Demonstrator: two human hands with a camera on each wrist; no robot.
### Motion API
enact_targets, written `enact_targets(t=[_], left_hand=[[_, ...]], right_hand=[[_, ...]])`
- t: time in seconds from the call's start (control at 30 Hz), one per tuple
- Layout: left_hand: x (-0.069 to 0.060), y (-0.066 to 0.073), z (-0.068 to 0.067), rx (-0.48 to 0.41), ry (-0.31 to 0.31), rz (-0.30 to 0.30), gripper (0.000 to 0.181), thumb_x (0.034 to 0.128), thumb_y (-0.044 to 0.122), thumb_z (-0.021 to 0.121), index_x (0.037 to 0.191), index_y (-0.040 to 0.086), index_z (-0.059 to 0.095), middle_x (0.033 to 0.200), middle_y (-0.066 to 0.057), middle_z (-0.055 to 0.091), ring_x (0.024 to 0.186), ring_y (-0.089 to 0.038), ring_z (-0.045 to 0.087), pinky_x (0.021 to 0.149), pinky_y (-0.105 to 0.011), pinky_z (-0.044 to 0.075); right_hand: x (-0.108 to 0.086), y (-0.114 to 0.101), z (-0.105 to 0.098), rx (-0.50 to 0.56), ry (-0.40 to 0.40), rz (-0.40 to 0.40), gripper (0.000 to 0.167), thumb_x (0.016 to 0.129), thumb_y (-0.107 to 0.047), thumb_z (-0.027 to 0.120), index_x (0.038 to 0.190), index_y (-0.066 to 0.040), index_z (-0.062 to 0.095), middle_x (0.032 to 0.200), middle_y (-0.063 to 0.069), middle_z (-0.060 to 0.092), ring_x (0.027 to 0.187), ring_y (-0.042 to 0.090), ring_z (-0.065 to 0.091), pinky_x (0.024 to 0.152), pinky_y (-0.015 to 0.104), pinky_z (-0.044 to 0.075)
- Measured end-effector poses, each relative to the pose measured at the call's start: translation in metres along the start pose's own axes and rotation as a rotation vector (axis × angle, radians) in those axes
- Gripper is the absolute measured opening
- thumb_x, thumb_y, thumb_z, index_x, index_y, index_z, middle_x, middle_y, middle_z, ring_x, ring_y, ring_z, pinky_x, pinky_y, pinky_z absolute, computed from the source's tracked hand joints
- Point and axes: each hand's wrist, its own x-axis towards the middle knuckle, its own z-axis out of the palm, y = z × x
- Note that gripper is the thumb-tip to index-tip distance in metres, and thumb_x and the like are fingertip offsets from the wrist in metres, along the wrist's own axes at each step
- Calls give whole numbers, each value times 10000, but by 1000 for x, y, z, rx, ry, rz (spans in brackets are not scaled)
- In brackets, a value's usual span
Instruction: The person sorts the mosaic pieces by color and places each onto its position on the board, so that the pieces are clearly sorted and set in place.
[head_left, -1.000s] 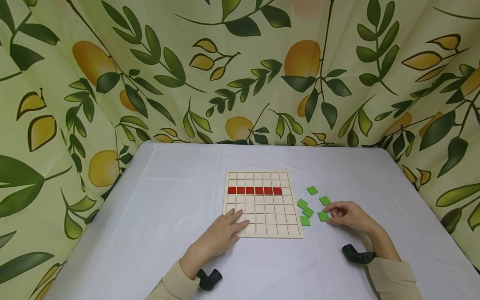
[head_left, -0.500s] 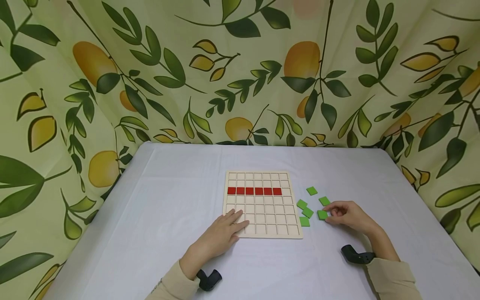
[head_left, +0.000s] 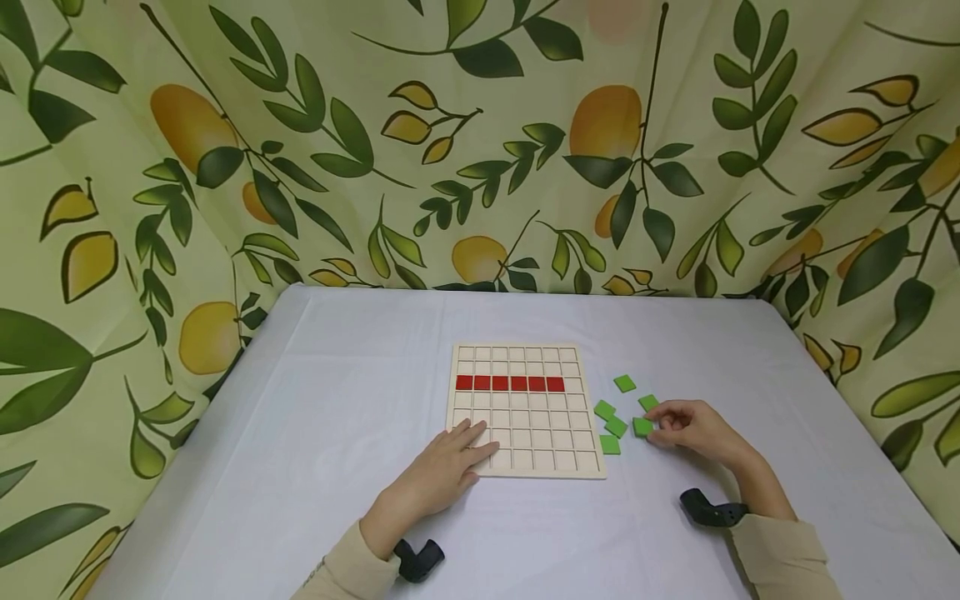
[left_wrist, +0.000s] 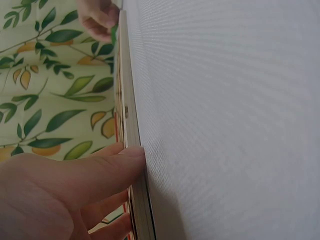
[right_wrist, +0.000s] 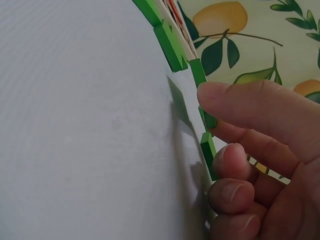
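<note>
On the white table [head_left: 360, 433], the board [head_left: 551, 417] is best kept from sliding, and the left hand [head_left: 435, 467] suits that: its fingers lie spread and relaxed over the near-left corner, thumb at the near edge. The right hand [head_left: 690, 429] has its grip pinching 1 green tile [head_left: 642, 427] between thumb and finger, right of the board and apart from it, near 5 loose tiles [head_left: 610, 445]. A light hold on the edges should do; I would raise it clear of its neighbours before any sideways move, and keep it level, since a thin square could tip. Against 0.5 s earlier, the right hand and its tile sit slightly farther left, nearer the board; the left hand, the 6 red tiles [head_left: 519, 383] and the 5 loose tiles look unmoved.
</note>
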Motion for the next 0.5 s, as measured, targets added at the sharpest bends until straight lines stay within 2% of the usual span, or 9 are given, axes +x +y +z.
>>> enact_targets(t=[0.2, 0.5], left_hand=[[1, 0, 1, 7, 4, -2, 451, 943, 155, 585, 1389, 182, 524, 1548, -111, 395, 1455, -338, 345, 1143, -553, 359], [0, 0, 1, 11, 3, 2, 451, 943, 152, 585, 1390, 179, 524, 1548, -110, 395, 1454, -335, 348, 1145, -548, 359]], right_hand=[[5, -3, -1, -25, 8, -37, 292, 783, -76, 759, 1022, 70, 674, 721, -28, 458, 621, 3, 402, 518, 195, 345], [9, -10, -1, -21, 1, -42, 296, 783, -71, 756, 1028, 70, 672, 734, -13, 474, 636, 5, 408, 525, 195, 358]])
